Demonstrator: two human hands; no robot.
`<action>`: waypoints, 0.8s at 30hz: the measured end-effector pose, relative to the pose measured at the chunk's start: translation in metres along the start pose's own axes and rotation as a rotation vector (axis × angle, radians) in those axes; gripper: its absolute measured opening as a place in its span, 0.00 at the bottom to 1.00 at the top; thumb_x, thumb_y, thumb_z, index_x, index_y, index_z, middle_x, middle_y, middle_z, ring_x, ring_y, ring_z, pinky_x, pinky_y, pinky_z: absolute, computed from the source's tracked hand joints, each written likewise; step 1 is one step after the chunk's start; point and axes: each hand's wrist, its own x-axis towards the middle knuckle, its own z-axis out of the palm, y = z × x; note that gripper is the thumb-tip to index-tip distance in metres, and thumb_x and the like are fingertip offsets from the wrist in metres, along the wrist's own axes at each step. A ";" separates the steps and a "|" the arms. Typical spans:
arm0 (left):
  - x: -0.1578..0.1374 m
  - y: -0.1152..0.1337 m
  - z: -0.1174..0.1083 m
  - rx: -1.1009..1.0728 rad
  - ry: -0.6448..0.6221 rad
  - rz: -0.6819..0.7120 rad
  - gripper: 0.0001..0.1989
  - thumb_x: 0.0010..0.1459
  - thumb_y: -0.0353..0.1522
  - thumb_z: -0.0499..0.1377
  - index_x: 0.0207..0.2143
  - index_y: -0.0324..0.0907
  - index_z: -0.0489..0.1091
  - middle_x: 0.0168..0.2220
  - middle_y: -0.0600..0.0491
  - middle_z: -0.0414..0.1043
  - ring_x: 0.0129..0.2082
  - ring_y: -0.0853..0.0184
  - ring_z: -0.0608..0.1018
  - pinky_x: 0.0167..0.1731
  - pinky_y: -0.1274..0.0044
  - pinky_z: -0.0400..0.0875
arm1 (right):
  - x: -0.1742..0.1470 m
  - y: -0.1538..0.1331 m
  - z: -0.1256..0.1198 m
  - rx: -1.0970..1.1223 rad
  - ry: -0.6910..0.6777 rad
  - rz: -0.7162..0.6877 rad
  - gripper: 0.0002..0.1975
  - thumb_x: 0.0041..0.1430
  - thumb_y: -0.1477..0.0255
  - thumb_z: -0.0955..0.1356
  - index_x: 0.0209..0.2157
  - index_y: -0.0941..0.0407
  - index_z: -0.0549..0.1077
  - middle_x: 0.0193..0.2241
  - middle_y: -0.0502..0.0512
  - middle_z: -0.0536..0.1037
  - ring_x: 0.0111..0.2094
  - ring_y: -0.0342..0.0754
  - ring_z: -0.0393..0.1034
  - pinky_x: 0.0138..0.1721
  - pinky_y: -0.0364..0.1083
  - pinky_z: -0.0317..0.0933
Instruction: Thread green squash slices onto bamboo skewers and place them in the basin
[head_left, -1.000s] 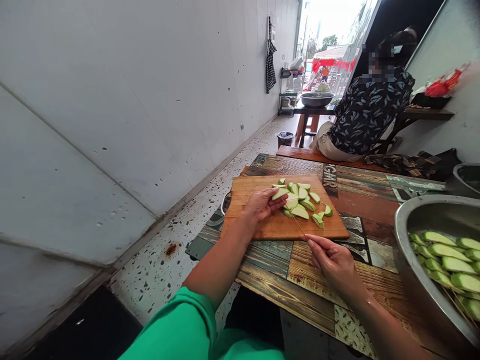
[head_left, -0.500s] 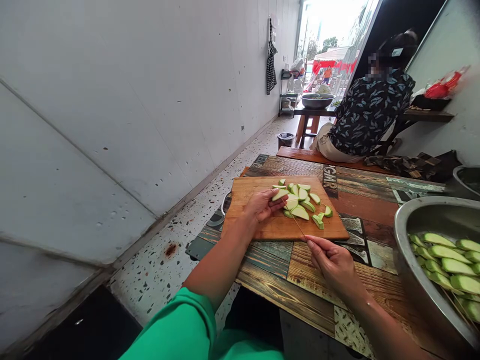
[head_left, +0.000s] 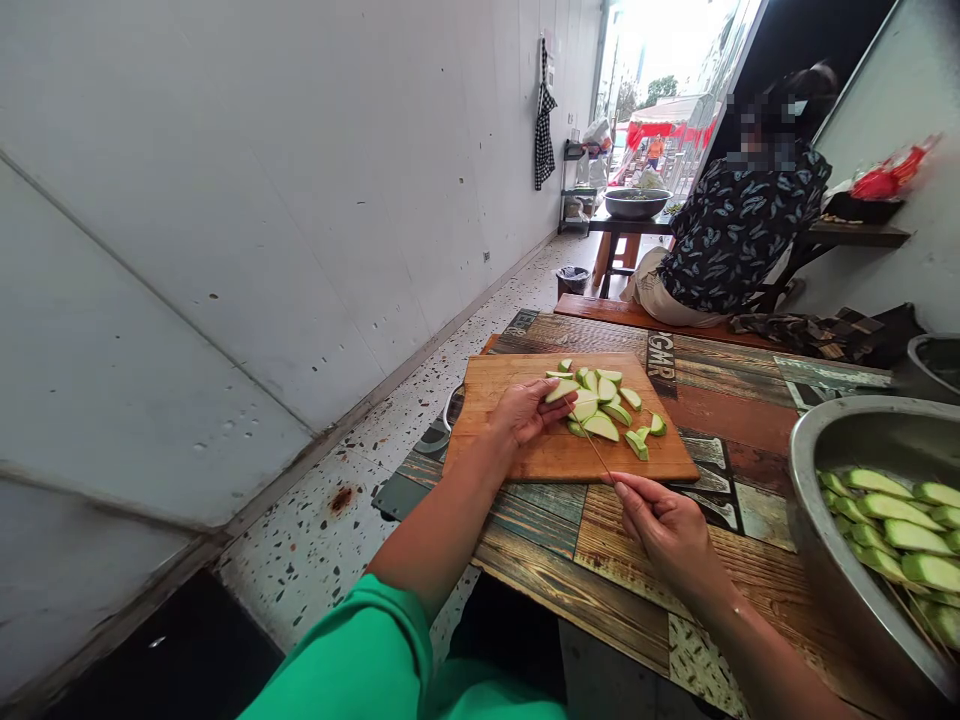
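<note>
"Over the cutting board (head_left: pixel 484 380), what does each of the hands carry?"

"My left hand (head_left: pixel 531 412) grips one pale green slice (head_left: pixel 561 389) between thumb and fingers, at the left side of the loose slices (head_left: pixel 601 428). My right hand (head_left: pixel 667 525), beyond the board's near edge, pinches a thin stick (head_left: pixel 598 455) by its near end, thumb against forefinger."

"State the alignment."

"Long axis of the stick: diagonal, running from my right hand forward and leftward to the gripped slice. Relative to my right hand, the slice lies ahead and to the left. My left hand is the nearer of the two, being in contact with it; the right reaches toward it only along the stick."

"Is the far tip seated in the slice?"

"Cannot confirm. The tip ends at my left fingers; whether it touches or pierces the slice is too small to tell."

"Supports and surroundings?"

"The board rests flat on the wood-patterned counter (head_left: pixel 525 570). A metal basin (head_left: pixel 801 470) containing stacked slices (head_left: pixel 911 535) stands to the right of my right forearm, apart from it."
</note>
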 end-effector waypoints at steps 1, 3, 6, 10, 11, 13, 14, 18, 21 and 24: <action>0.000 0.000 0.000 0.005 0.000 0.007 0.03 0.56 0.23 0.56 0.31 0.35 0.68 0.29 0.47 0.76 0.29 0.65 0.80 0.36 0.71 0.76 | 0.000 -0.001 0.000 -0.001 0.003 0.001 0.29 0.50 0.50 0.67 0.39 0.63 0.77 0.14 0.45 0.55 0.16 0.39 0.48 0.16 0.40 0.44; -0.001 -0.001 0.000 0.011 -0.001 0.021 0.02 0.56 0.23 0.56 0.31 0.35 0.68 0.30 0.47 0.76 0.29 0.65 0.80 0.35 0.72 0.76 | -0.001 -0.003 0.000 0.003 -0.002 0.005 0.29 0.50 0.50 0.67 0.39 0.63 0.77 0.14 0.45 0.55 0.16 0.39 0.48 0.16 0.40 0.43; -0.002 -0.002 0.000 0.020 -0.006 0.033 0.01 0.55 0.23 0.58 0.31 0.35 0.68 0.30 0.47 0.75 0.29 0.64 0.80 0.35 0.72 0.76 | -0.002 -0.005 0.001 -0.006 -0.019 0.007 0.30 0.51 0.50 0.66 0.40 0.64 0.76 0.13 0.45 0.55 0.15 0.39 0.48 0.16 0.40 0.43; -0.003 -0.002 0.000 0.044 -0.021 0.039 0.01 0.55 0.23 0.58 0.30 0.34 0.68 0.29 0.47 0.75 0.29 0.65 0.80 0.36 0.71 0.76 | -0.002 -0.004 0.001 -0.060 -0.014 -0.012 0.29 0.52 0.50 0.65 0.39 0.63 0.76 0.13 0.45 0.56 0.15 0.39 0.49 0.16 0.40 0.43; -0.003 -0.002 0.001 0.051 -0.023 0.040 0.02 0.56 0.23 0.57 0.30 0.34 0.69 0.30 0.47 0.75 0.30 0.65 0.80 0.36 0.71 0.76 | -0.002 -0.003 0.001 -0.069 -0.015 -0.016 0.28 0.52 0.50 0.65 0.39 0.63 0.76 0.13 0.45 0.56 0.15 0.39 0.49 0.16 0.40 0.43; -0.004 -0.003 0.001 0.065 -0.024 0.048 0.03 0.56 0.23 0.56 0.29 0.34 0.69 0.30 0.47 0.75 0.30 0.65 0.80 0.37 0.71 0.75 | -0.001 -0.001 0.001 -0.076 -0.019 -0.019 0.28 0.53 0.51 0.64 0.39 0.62 0.76 0.13 0.45 0.56 0.15 0.40 0.49 0.16 0.40 0.43; -0.004 -0.003 0.002 0.070 -0.024 0.053 0.03 0.56 0.24 0.57 0.29 0.35 0.69 0.30 0.47 0.75 0.29 0.65 0.80 0.37 0.71 0.75 | -0.001 0.001 0.001 -0.077 -0.020 -0.021 0.27 0.54 0.51 0.64 0.39 0.62 0.76 0.13 0.45 0.56 0.15 0.40 0.49 0.16 0.40 0.44; -0.005 -0.004 0.004 0.084 -0.029 0.061 0.03 0.55 0.24 0.58 0.29 0.34 0.68 0.30 0.47 0.75 0.29 0.65 0.80 0.35 0.73 0.75 | -0.001 0.005 0.002 -0.071 -0.035 -0.036 0.25 0.55 0.53 0.64 0.39 0.62 0.75 0.14 0.45 0.56 0.16 0.40 0.50 0.17 0.40 0.44; -0.006 -0.005 0.004 0.073 -0.042 0.061 0.02 0.56 0.24 0.58 0.29 0.34 0.68 0.30 0.47 0.75 0.29 0.65 0.80 0.33 0.74 0.76 | -0.001 0.006 0.004 -0.067 -0.048 -0.043 0.25 0.56 0.53 0.63 0.39 0.62 0.74 0.14 0.44 0.55 0.15 0.39 0.49 0.16 0.40 0.42; -0.006 -0.006 0.005 0.062 -0.053 0.049 0.02 0.56 0.24 0.58 0.29 0.34 0.68 0.29 0.48 0.75 0.28 0.65 0.80 0.31 0.75 0.76 | -0.001 0.006 0.005 -0.069 -0.054 -0.045 0.24 0.56 0.53 0.63 0.38 0.61 0.75 0.14 0.44 0.54 0.15 0.39 0.48 0.16 0.40 0.42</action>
